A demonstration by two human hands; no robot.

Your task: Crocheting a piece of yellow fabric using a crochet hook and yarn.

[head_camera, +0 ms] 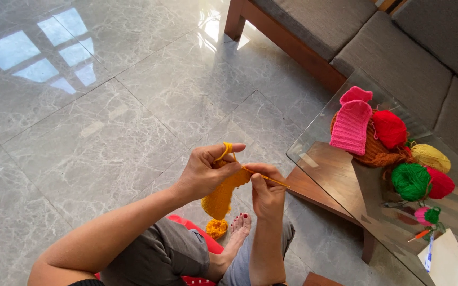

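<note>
Orange yarn ball on floor by foot. Left hand pinches orange crochet strip, yarn looped over forefinger. Right hand closed on crochet hook. Beyond: glass table with yarn balls, pink knitted piece.

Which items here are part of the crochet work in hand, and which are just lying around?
In use:
- left hand, yarn looped over its finger
- right hand with crochet hook
- orange crocheted strip
- orange yarn ball on the floor

Lying about, on the glass table:
- pink knitted pieces
- red yarn ball
- yellow yarn ball
- green yarn ball
- white paper
</note>
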